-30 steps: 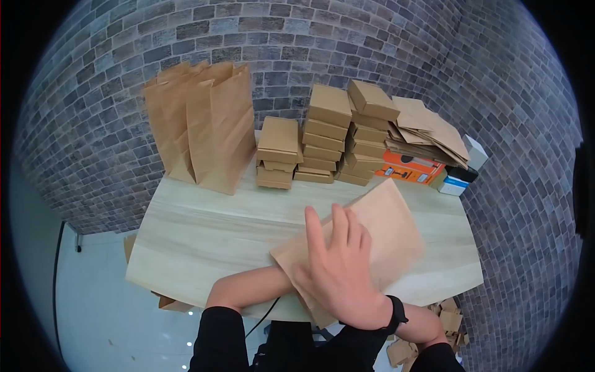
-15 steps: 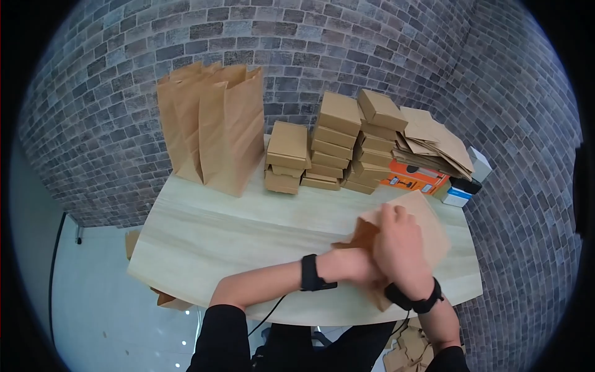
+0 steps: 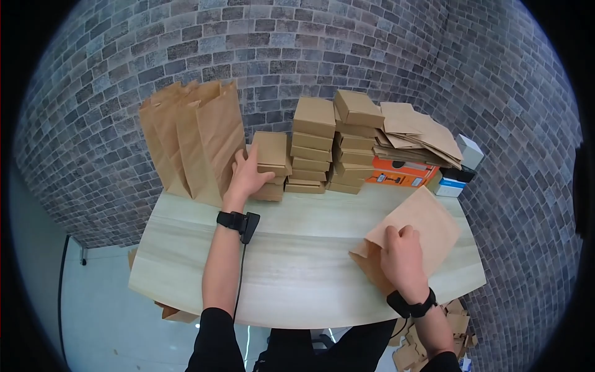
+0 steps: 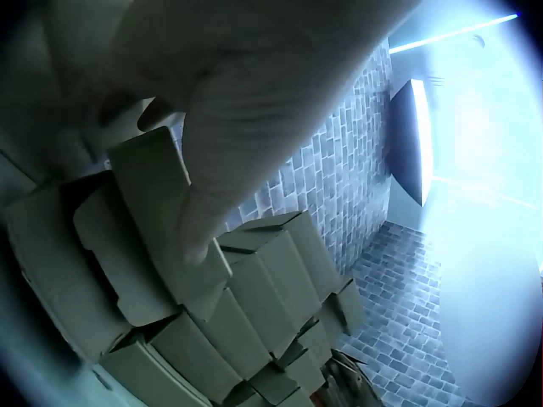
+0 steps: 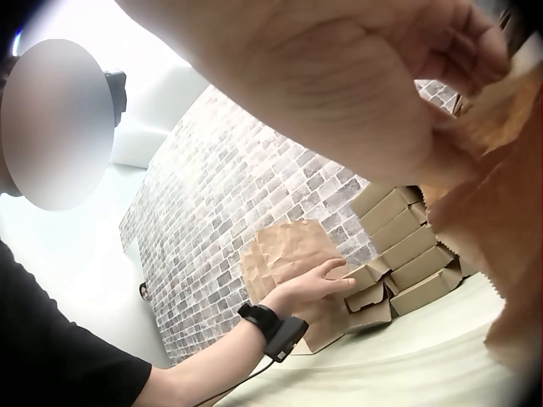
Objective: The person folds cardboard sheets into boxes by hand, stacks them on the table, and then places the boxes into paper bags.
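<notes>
In the head view my left hand reaches over the top small cardboard box of the short stack, fingers spread along its left side and thumb near its front. The left wrist view has the thumb overlapping that box, with the other fingers partly hidden in shadow. On the right of the table, my right hand grips a brown paper bag near its mouth, knuckles up. The bag lies tilted, its mouth parted toward the lower left. From the right wrist, the bag's jagged paper edge shows beside the fingers.
Several open paper bags stand at the back left, next to the left hand. Taller stacks of cardboard boxes rise mid-back. Flat paper bags lie on an orange box. Flattened cardboard is on the floor at right.
Both hands were together at the paper bag. The left hand has since moved away to the short box stack at the back; the right hand keeps hold of the bag, its mouth parted.
</notes>
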Demonstrator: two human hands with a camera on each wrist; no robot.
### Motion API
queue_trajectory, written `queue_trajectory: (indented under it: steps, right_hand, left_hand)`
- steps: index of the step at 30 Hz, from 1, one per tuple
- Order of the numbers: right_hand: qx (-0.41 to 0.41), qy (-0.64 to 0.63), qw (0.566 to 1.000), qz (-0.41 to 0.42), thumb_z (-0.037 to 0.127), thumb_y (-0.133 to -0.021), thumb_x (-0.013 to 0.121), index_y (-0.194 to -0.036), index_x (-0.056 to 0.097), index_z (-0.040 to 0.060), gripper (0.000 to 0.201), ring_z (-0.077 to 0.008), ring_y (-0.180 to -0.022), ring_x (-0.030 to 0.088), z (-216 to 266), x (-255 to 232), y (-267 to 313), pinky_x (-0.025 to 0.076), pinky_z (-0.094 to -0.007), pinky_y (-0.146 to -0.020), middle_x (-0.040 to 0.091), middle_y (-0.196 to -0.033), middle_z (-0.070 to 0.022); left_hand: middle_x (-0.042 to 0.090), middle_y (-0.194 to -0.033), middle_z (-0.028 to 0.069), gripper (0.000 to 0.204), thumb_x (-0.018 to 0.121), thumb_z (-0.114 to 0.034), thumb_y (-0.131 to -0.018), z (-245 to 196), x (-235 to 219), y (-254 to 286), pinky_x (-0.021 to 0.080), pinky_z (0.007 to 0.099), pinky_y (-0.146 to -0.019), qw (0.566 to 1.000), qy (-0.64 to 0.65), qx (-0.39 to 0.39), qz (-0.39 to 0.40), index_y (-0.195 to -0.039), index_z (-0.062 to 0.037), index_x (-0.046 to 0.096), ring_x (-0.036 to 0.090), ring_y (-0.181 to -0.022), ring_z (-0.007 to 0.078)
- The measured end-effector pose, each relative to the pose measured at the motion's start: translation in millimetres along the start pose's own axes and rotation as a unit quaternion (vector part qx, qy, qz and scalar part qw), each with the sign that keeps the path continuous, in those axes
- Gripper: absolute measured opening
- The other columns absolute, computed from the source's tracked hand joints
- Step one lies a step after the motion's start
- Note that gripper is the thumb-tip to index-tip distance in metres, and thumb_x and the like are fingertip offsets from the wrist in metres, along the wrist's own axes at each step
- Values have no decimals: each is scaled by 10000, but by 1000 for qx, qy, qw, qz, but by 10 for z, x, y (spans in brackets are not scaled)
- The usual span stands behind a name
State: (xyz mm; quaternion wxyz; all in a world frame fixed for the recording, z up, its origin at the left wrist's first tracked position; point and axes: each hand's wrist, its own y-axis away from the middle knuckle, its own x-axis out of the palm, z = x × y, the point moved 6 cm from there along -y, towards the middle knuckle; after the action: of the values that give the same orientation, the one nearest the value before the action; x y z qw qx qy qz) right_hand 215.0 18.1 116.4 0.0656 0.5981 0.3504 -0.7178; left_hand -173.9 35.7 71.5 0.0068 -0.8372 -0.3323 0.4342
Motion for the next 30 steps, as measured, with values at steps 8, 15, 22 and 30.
queue_trajectory:
  steps: [8,15,22,30]
  right_hand:
    - [45,-15,998,49,8,-722,634,-1067,584,-4,349,-405,-918,525,-132,72,72,489,-473,-791,529,-978,-223]
    - [36,-45,998,34,23,-725,636,-954,543,-15,250,-401,-888,533,-154,75,110,486,-484,-751,523,-932,-226]
    - [38,-72,997,15,24,-729,646,-1004,544,-16,296,-407,-888,533,-217,-16,121,488,-483,-743,524,-937,-232]
    - [14,-135,991,-6,61,-764,671,-1202,513,-17,473,-437,-959,529,-127,-8,222,475,-472,-814,524,-1026,-272]
  left_hand:
    - [530,-1312,261,806,637,96,-744,302,199,-145,457,463,-995,996,39,74,-3,-1448,-205,383,519,-1202,426]
    - [622,-1140,246,722,542,130,-760,332,181,-114,472,499,-918,990,11,112,-84,-1399,-197,460,563,-1098,441]
    - [650,-1016,260,676,474,133,-744,165,-83,-11,478,517,-877,984,-44,82,-153,-1339,-182,538,592,-1009,452]
    - [631,-1094,269,659,480,164,-725,-209,-713,909,553,432,-715,990,90,71,-77,-1330,-91,539,650,-969,355]
